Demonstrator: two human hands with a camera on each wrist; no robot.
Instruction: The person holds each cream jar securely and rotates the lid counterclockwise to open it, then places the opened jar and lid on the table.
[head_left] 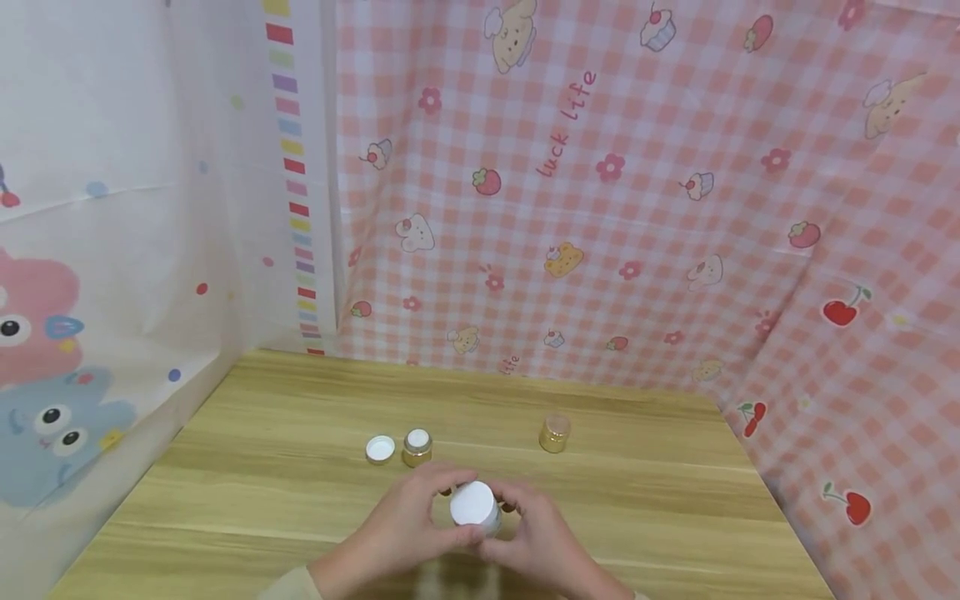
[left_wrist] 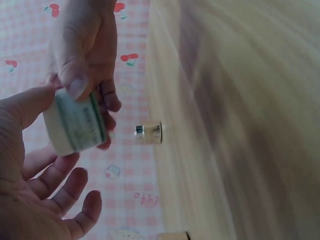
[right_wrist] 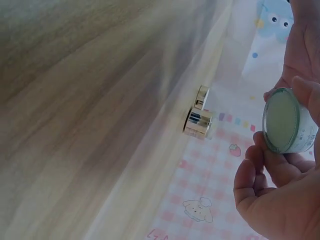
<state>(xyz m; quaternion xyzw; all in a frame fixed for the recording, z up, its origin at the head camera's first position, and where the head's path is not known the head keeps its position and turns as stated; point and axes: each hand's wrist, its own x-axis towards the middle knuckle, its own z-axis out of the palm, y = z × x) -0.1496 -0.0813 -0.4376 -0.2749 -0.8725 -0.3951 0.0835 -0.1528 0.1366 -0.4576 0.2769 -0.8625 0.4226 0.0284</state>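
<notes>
Both hands hold one small jar (head_left: 475, 506) with a white lid, above the near part of the table. My left hand (head_left: 405, 515) grips it from the left, thumb and fingertips at the white lid. From the other side my right hand (head_left: 538, 533) grips the body, its thumb at the front. In the left wrist view the jar (left_wrist: 75, 122) lies tilted, its pale label with green print showing. The right wrist view shows the jar's pale green round base (right_wrist: 281, 121). Beyond the left hand stands a gold jar (head_left: 417, 454) with a white top, beside an upturned gold-rimmed lid (head_left: 380, 450).
A second gold jar (head_left: 555, 435), with its cap on, stands farther back to the right on the wood-grain table (head_left: 645, 492). Pink checked cloth (head_left: 600, 208) hangs behind and to the right, and a white printed cloth (head_left: 150, 250) hangs on the left.
</notes>
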